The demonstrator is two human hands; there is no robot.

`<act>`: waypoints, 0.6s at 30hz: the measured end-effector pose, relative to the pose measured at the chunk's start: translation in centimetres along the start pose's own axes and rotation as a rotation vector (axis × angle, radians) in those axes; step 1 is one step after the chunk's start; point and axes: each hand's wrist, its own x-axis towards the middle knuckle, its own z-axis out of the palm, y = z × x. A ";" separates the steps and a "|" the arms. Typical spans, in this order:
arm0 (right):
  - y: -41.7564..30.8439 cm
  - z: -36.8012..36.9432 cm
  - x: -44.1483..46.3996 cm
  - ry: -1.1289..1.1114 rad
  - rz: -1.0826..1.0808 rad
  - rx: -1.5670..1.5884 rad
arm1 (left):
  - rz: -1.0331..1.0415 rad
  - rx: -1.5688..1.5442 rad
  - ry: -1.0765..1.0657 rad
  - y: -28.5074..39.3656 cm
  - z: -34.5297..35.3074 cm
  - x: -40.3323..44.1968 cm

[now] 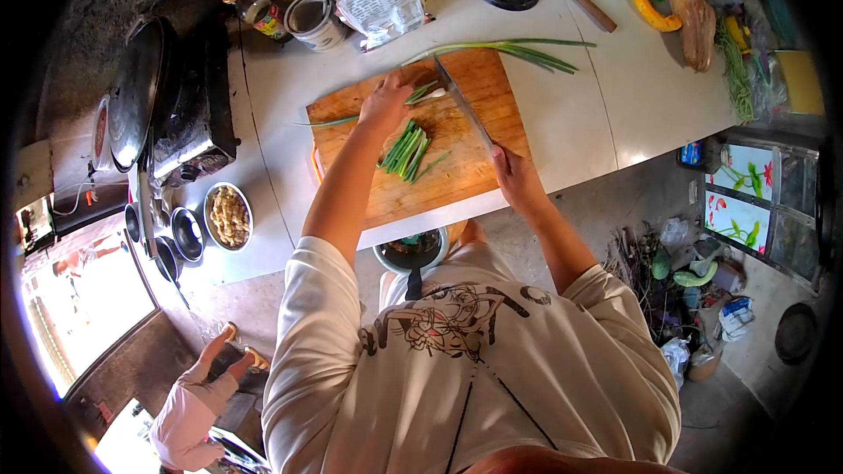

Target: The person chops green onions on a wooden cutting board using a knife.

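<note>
From my remote post I see left fingers [400, 95] curled nearly closed over scallions [425, 95] at the board's [395, 202] twelve o'clock, presumably steadying them; right fingers [502, 161] firmly wrap the knife [465, 105]

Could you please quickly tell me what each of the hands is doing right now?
Left hand: closed on green onions over the cutting board.
Right hand: closed, holding the knife.
</note>
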 end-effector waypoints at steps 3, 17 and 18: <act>-0.4 -0.5 -0.1 -0.009 0.027 -0.151 | 0.044 0.001 -0.045 -0.6 -0.4 -0.4; 0.2 -0.1 0.5 0.071 -0.027 -0.076 | 0.084 -0.042 0.050 -1.3 0.2 -0.2; 0.1 0.0 0.6 0.107 -0.074 -0.054 | 0.104 -0.052 0.079 -1.1 0.4 0.3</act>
